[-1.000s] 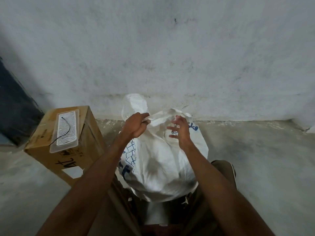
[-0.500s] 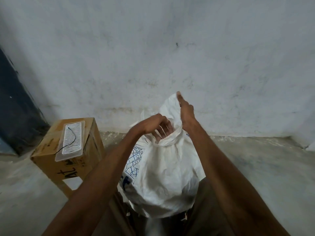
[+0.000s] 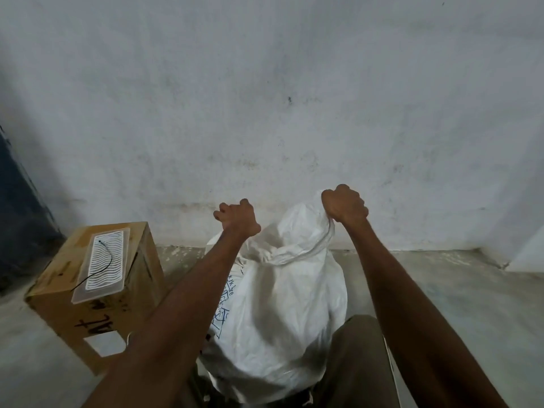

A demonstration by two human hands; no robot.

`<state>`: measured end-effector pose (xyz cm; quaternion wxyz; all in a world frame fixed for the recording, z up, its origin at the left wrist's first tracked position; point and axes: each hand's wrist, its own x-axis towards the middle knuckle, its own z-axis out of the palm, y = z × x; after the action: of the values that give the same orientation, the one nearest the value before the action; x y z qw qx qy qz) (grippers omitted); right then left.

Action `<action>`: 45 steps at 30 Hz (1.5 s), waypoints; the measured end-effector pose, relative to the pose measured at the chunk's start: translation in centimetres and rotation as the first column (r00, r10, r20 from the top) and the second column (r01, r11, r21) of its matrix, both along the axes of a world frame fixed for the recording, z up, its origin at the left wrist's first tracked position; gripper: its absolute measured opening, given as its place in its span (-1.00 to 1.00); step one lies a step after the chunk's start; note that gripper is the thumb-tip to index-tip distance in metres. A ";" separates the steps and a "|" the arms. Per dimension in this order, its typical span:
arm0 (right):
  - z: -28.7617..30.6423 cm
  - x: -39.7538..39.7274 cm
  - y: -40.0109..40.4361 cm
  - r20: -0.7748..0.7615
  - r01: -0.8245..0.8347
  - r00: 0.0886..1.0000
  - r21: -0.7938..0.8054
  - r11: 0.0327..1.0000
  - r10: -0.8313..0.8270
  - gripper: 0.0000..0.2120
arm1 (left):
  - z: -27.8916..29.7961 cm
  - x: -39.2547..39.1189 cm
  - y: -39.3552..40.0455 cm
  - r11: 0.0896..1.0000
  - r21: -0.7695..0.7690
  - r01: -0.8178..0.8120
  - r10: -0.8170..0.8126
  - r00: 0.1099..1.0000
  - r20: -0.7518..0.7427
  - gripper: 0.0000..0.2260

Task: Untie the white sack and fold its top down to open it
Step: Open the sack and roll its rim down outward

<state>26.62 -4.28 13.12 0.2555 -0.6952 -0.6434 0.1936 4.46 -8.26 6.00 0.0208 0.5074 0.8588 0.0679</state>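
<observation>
The white sack [image 3: 282,304] stands upright on the floor [image 3: 441,290], near the foot of the wall [image 3: 265,98] and between the person's legs. Its woven fabric is creased, with blue print on its left face. The neck is gathered into a bunched collar, and loose fabric rises above it toward the right.

To the left, a cardboard box [image 3: 97,298] stands on the floor just beside the sack, with a ribbed white panel [image 3: 103,267] on its top.

The left hand [image 3: 239,219] is raised at the sack's upper left with curled fingers; whether its grip holds fabric cannot be told. The right hand [image 3: 345,205] is a closed fist gripping the sack's top edge, lifted up.

Bare floor extends right of the sack to the wall corner.
</observation>
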 end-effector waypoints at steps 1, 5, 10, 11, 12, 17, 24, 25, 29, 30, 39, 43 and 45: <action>-0.1 -0.2 0.0 0.099 -0.005 0.995 0.013 1.000 0.004 -0.53 | -0.3 0.0 0.0 1.000 -0.021 0.002 -0.002 1.000 -0.009 -0.45; -0.6 -1.8 1.0 0.337 -0.234 0.916 0.011 0.972 0.217 -0.46 | -1.2 -0.3 0.5 0.997 -0.072 0.038 -0.037 0.999 0.003 -0.47; -1.3 -3.4 4.3 0.188 -0.297 0.922 -0.220 0.929 0.339 -0.67 | -1.8 -1.7 1.4 0.997 0.048 0.053 -0.059 0.988 0.141 -0.47; -1.5 -3.7 4.7 0.161 -0.304 0.925 -0.234 0.923 0.345 -0.70 | -2.0 -1.9 1.6 0.995 0.077 0.065 -0.076 0.985 0.158 -0.53; -1.6 -4.1 5.0 0.169 -0.309 0.919 -0.247 0.918 0.355 -0.67 | -2.1 -2.0 1.7 0.991 0.103 0.079 -0.098 0.978 0.183 -0.60; -2.4 -5.5 5.9 0.223 -0.374 0.892 -0.129 0.918 0.395 -0.92 | -1.7 -2.4 1.6 0.966 0.215 0.142 -0.196 0.948 0.251 -0.63; -0.6 -2.3 5.7 0.368 -0.340 0.896 0.210 0.917 0.248 -0.80 | 1.7 -6.4 -0.2 0.921 0.296 0.254 -0.231 0.967 -0.111 -0.65; -0.4 -1.9 5.3 0.407 -0.343 0.885 0.242 0.908 0.226 -0.82 | 2.5 -6.9 -0.8 0.920 0.288 0.265 -0.223 0.960 -0.169 -0.68; 0.7 -1.2 3.2 0.587 -0.361 0.785 0.174 0.916 0.198 -0.78 | 5.1 -7.3 -3.3 0.946 0.159 0.284 -0.214 0.911 -0.354 -0.80; 1.1 -1.0 2.7 0.604 -0.366 0.770 0.154 0.918 0.206 -0.76 | 5.6 -7.2 -4.0 0.948 0.134 0.287 -0.221 0.903 -0.369 -0.81; 2.9 2.2 0.4 0.425 -0.274 0.883 0.114 0.955 0.202 -0.67 | 9.1 -8.3 -7.7 0.966 0.016 0.258 -0.249 0.945 -0.214 -0.58; 3.9 2.0 0.3 0.302 -0.243 0.933 0.136 0.960 0.194 -0.61 | 8.8 -7.7 -8.7 0.981 0.169 0.095 -0.054 0.970 -0.236 -0.71; 3.9 1.8 0.6 0.296 -0.240 0.935 0.125 0.963 0.195 -0.55 | 8.4 -7.3 -9.0 0.976 0.212 0.048 0.006 0.969 -0.248 -0.69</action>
<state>28.47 -3.70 16.98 0.1933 -0.6173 -0.7596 0.0683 -2.88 -17.27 14.39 -0.1410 0.5201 0.8368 0.0968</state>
